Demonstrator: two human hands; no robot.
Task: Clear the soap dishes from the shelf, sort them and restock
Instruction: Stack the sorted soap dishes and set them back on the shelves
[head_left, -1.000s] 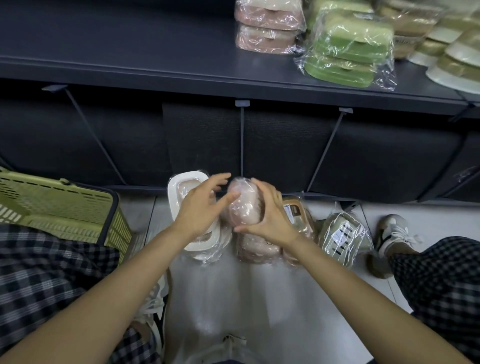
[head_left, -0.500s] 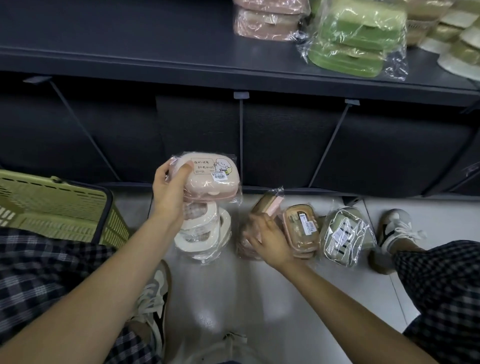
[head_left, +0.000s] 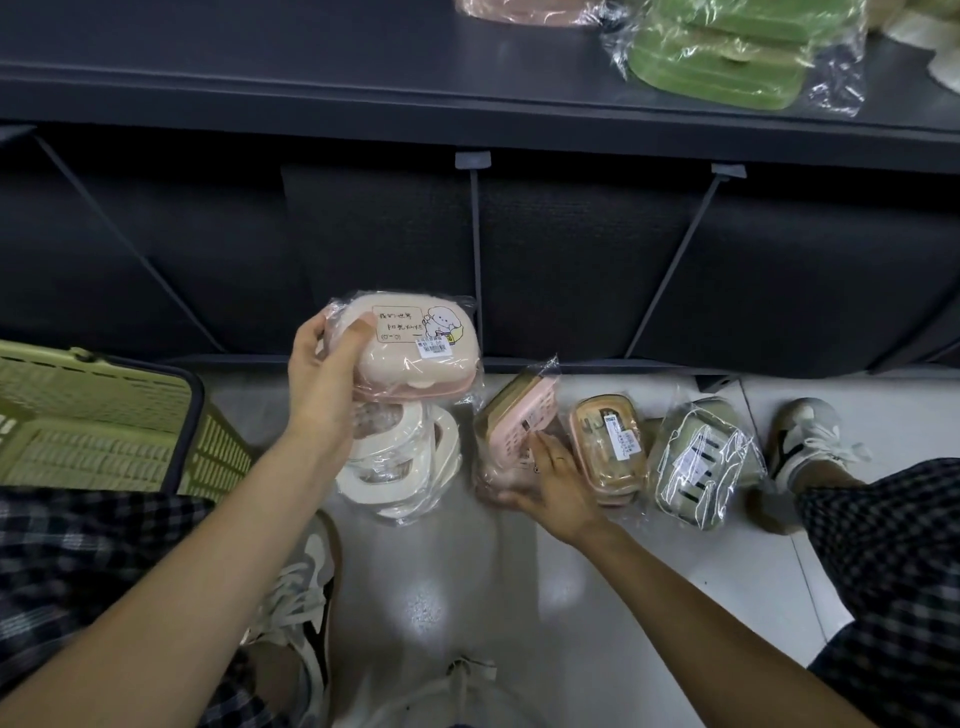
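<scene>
Pink wrapped soap dish (head_left: 415, 345) held mid-frame by left hand (head_left: 322, 379); right hand (head_left: 553, 480) grips another dish (head_left: 511, 415) on floor. Light, rigid; slick film, so grasp by the edges.

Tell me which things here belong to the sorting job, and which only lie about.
Job:
- pink soap dish, in left hand
- slotted pink dish, under right hand
- white dishes
- brown dish
- grey-green dish
- green dishes on shelf

Lying about:
- green basket
</scene>
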